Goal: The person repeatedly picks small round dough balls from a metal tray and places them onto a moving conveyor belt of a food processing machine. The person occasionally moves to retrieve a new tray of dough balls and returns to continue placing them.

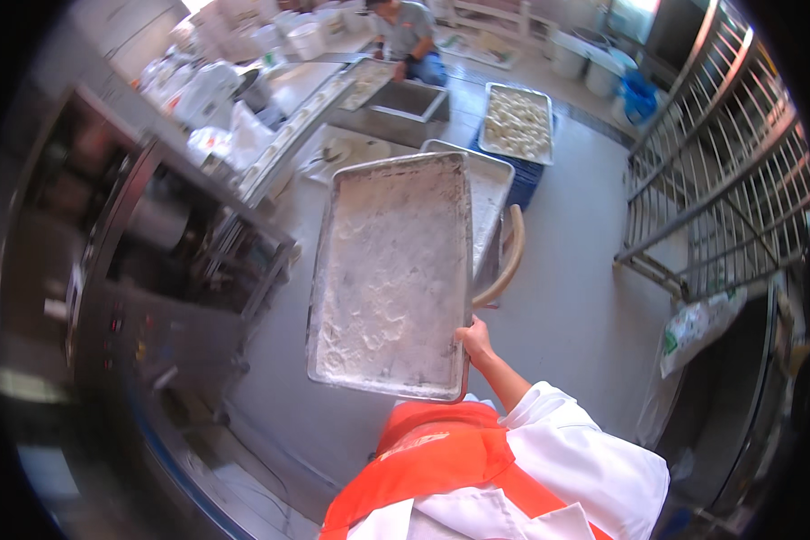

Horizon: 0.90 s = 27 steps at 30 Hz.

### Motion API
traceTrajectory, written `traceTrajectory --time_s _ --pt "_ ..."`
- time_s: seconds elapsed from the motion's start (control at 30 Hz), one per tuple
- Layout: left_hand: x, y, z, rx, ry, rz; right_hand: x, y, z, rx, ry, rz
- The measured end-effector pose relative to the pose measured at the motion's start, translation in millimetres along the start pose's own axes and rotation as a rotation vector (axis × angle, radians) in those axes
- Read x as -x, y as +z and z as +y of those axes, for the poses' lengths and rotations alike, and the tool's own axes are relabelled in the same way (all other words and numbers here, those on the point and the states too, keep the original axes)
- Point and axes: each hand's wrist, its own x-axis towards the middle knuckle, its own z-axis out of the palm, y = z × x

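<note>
My right hand [475, 337] grips the right rim of a large metal baking tray [395, 270] in front of my body, with its thumb over the edge. White flour is dusted over the tray's inside, thickest toward its lower left. My left hand is out of view. Partly hidden behind the held tray lies a second floured tray [491, 182]. Beyond it, a tray of pale dough pieces [517, 123] rests on a blue plastic crate [528, 183]. A curved light-coloured bar [513, 260] shows just right of the held tray.
A person [408, 40] works at the far end by a conveyor [293, 131], touching another tray [366, 82] of dough pieces. A metal rack [709, 169] stands at the right, steel machinery [175, 229] at the left. White buckets [307, 40] line the back.
</note>
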Motion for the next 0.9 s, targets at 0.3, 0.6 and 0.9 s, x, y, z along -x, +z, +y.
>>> traceTrajectory --time_s 0.3,0.6,0.9 --pt "-99.4 -144.4 483.8 -0.408 0.311 -0.188 -105.7 -148.5 -229.8 -0.619 -0.091 0.809" --pt "-150.3 -199.9 545.8 -0.422 0.22 -0.207 -167.1 -156.9 -254.1 -0.764 -0.029 0.946" --pt "-234.0 -281.1 582.5 -0.424 0.111 -0.237 -283.0 -130.8 -287.7 -0.651 -0.125 1.1"
